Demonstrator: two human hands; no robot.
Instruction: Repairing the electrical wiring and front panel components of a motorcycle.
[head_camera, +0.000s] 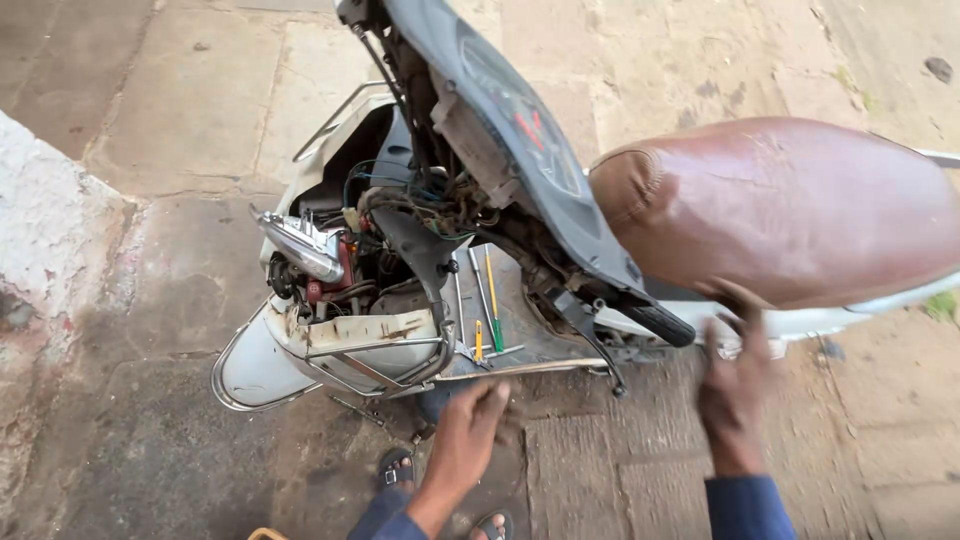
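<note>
A partly stripped white scooter stands on a floor of worn stone slabs, its front panels off and a tangle of wires and a chrome part laid bare beside a whitewashed wall edge. A grey instrument panel tilts over the opening, and a cracked brown leather seat fills the right of the view. On the grey footboard lie a yellow-handled screwdriver, a green-handled screwdriver and slim metal tools, just behind the metal floor rail. The left hand hangs just below that rail, fingers loosely curled and holding nothing, the screwdrivers near but apart from its fingertips. The right hand, blurred, sits under the seat's front edge near a black handlebar grip; whether its fingers are spread or closed cannot be told. Sandalled feet show below
</note>
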